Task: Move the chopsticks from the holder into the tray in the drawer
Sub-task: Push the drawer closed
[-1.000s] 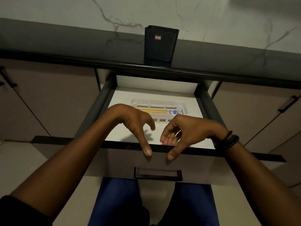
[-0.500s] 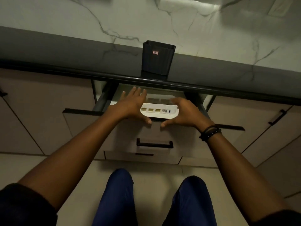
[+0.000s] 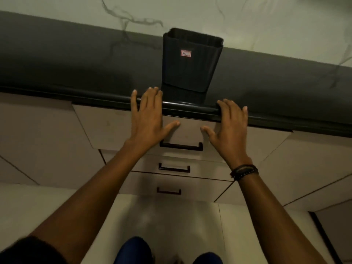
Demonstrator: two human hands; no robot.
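Observation:
The top drawer (image 3: 187, 133) is closed flush under the dark counter edge, so the tray and chopsticks inside are hidden. My left hand (image 3: 147, 117) lies flat on the drawer front, left of centre, fingers spread and reaching the counter lip. My right hand (image 3: 229, 126) presses flat on the drawer front's right side, its fingertips over the lip. Neither hand holds anything. The black ribbed holder (image 3: 191, 60) with a small red label stands on the counter just behind and between my hands. No chopsticks show above its rim.
Two more closed drawers with dark handles (image 3: 174, 168) sit below the top one. Cabinet doors (image 3: 38, 134) flank both sides. The dark counter (image 3: 76, 60) meets a white marbled wall (image 3: 228, 18). My knees (image 3: 133, 250) show above the pale floor.
The drawer went from fully open, to nearly closed, to fully shut. Both hands pushed its front in and now rest flat on it. The tray and chopsticks went out of sight.

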